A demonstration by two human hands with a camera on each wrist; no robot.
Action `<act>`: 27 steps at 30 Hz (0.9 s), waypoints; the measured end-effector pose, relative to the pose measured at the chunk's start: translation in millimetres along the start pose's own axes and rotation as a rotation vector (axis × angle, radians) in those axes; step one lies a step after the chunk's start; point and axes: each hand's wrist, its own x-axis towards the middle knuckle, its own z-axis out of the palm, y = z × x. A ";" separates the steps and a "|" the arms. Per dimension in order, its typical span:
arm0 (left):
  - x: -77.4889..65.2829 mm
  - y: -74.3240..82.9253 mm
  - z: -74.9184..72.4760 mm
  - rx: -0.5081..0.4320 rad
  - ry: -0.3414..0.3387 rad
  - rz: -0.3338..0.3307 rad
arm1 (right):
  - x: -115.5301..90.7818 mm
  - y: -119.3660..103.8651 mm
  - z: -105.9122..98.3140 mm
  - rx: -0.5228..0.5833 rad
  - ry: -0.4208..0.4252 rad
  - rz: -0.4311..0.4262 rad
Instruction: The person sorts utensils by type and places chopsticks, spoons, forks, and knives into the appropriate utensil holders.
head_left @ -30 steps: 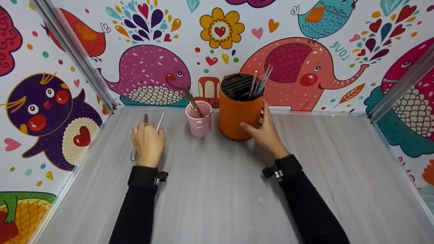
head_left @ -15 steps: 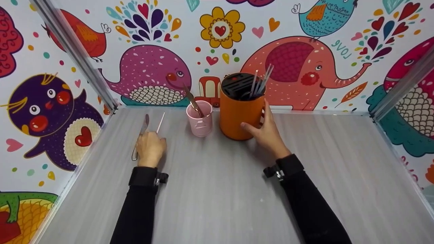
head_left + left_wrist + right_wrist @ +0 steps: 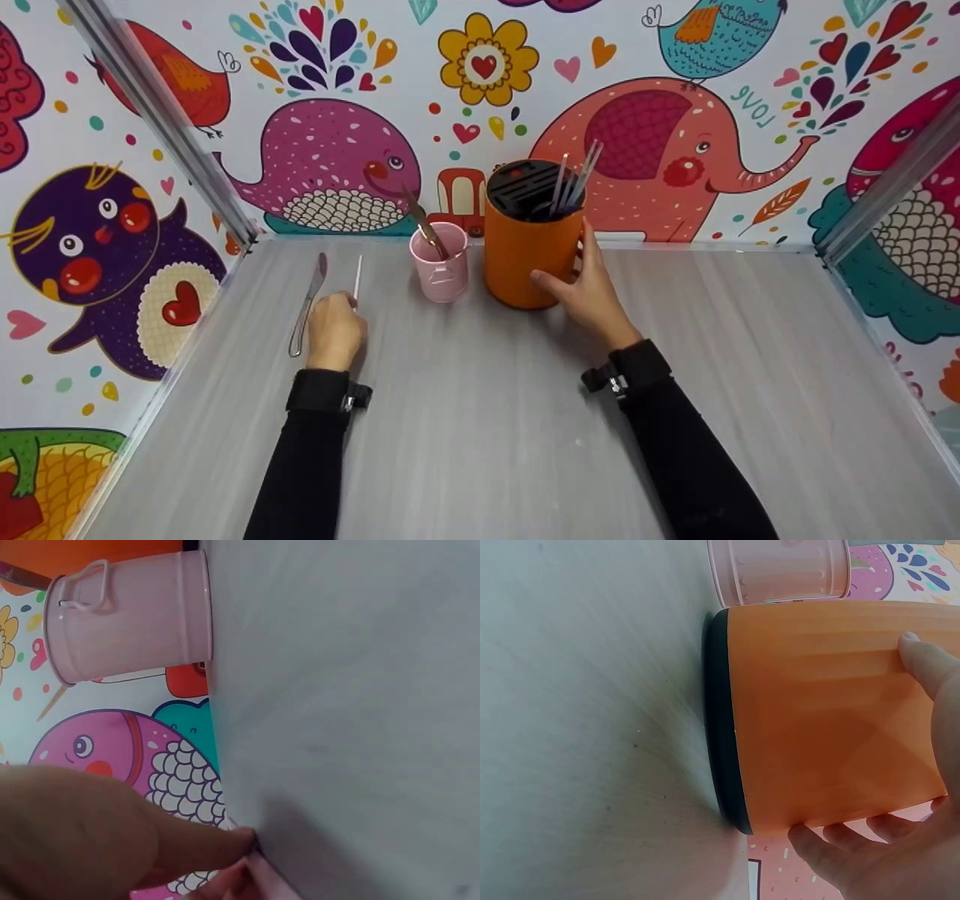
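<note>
My left hand pinches a slim pale pink-and-white stick-like thing low at the table; its near part is hidden under the hand. In the left wrist view, the thumb and fingertips close around a pink strip of it. Left of that hand lies a silver table knife. My right hand holds the side of an orange knife block, thumb in front and fingers around the right side. The block has a black slotted top with several clear rods standing in it.
A small pink bucket stands just left of the block, with a brownish metallic blade-like utensil leaning in it. Cartoon-printed panels with metal corner posts enclose the grey table at the back and sides.
My left hand has drawn back slightly and its fingers have curled in at the slim stick, uncovering the whole table knife. The right hand stays on the block.
</note>
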 end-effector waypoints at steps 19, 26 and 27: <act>-34.1 108.8 -80.0 -0.342 0.038 -0.071 | -1.3 -5.0 0.9 0.009 -0.005 0.020; -38.7 123.4 -85.3 -0.542 0.123 0.027 | -0.3 -0.1 1.9 0.012 0.010 -0.036; -39.6 125.5 -86.2 -0.553 0.131 0.040 | -0.1 0.5 2.1 0.013 0.010 -0.043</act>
